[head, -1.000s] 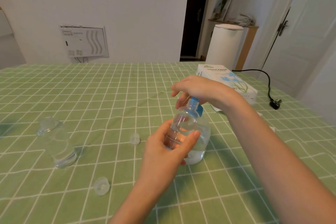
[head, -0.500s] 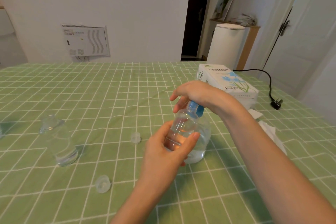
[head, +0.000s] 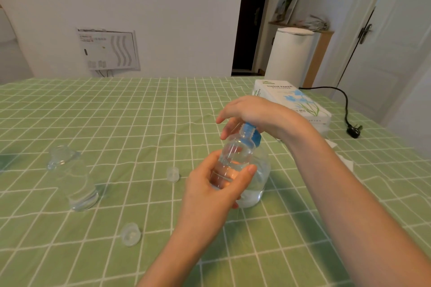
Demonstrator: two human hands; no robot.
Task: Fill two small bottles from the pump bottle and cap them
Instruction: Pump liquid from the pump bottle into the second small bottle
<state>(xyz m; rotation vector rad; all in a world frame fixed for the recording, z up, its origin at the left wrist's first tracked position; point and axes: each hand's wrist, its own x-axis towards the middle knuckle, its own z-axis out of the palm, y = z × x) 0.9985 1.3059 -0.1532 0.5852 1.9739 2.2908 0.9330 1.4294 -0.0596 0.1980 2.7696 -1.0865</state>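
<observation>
My left hand (head: 210,184) grips a small clear bottle (head: 235,154) and holds it tilted, its open neck up against the blue pump head. The pump bottle (head: 262,170) stands on the table right behind it, clear with a little liquid at the bottom. My right hand (head: 251,112) lies on top of the pump head with fingers spread loosely over it. A second small clear bottle (head: 77,182) stands uncapped at the left, with liquid in it. Two clear caps lie on the cloth, one (head: 173,173) between the bottles and one (head: 130,234) nearer me.
The table wears a green checked cloth (head: 140,123). A tissue paper box (head: 291,100) sits at the back right behind my right hand, with white tissues (head: 345,163) beside my right forearm. A black cable and plug (head: 353,129) lie at the right edge.
</observation>
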